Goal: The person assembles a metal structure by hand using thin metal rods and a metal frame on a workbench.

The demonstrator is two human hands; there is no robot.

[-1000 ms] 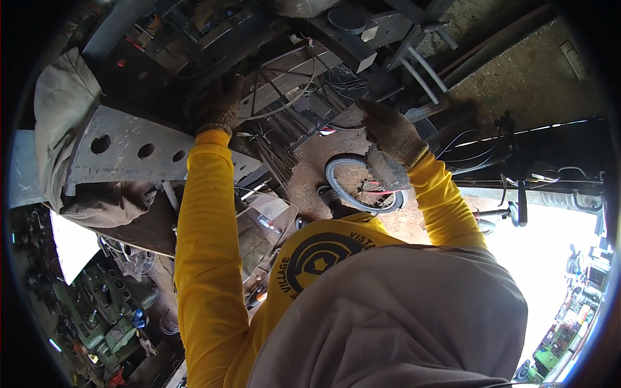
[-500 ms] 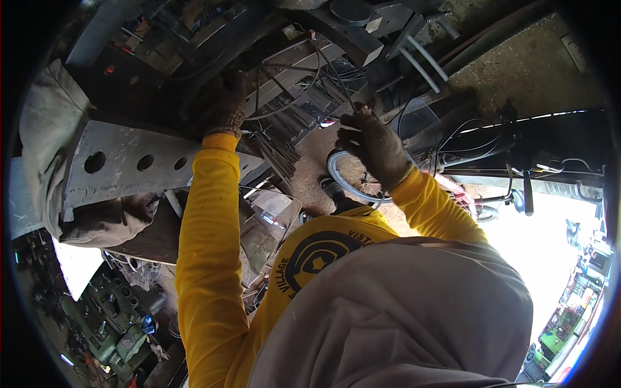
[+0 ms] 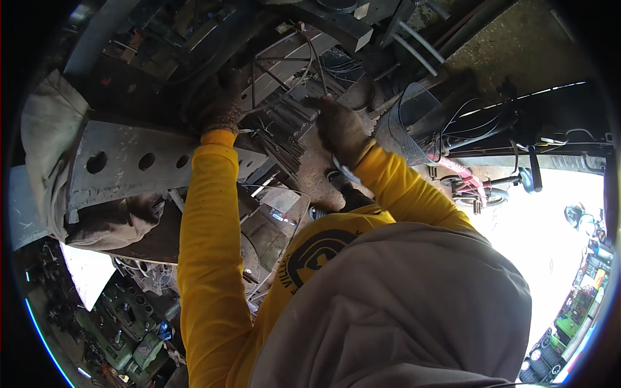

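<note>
My left hand [image 3: 217,107], in a dark work glove, reaches into shadow just beyond the grey steel beam with round holes [image 3: 123,161]. Its fingers are lost in the dark. Beside it stands a thin bent-rod frame [image 3: 272,76]. My right hand [image 3: 339,129], gloved too, hangs over the floor right of that frame, fingers drawn together and pointing left. A short dark end shows at its fingertips; I cannot make out whether it is a held piece or the glove. A stack of long metal bars [image 3: 281,152] lies below, between the hands.
Grey cloth [image 3: 48,142] drapes over the beam's left end. On the right are a mesh cylinder [image 3: 409,123] and a red bicycle [image 3: 466,173]. Green machinery [image 3: 126,323] stands at lower left. Two light rods [image 3: 417,48] jut out at the top.
My right hand has moved left, toward the rod frame, and its fingers have drawn closer together. The left hand stays in nearly the same place. The view has shifted slightly.
</note>
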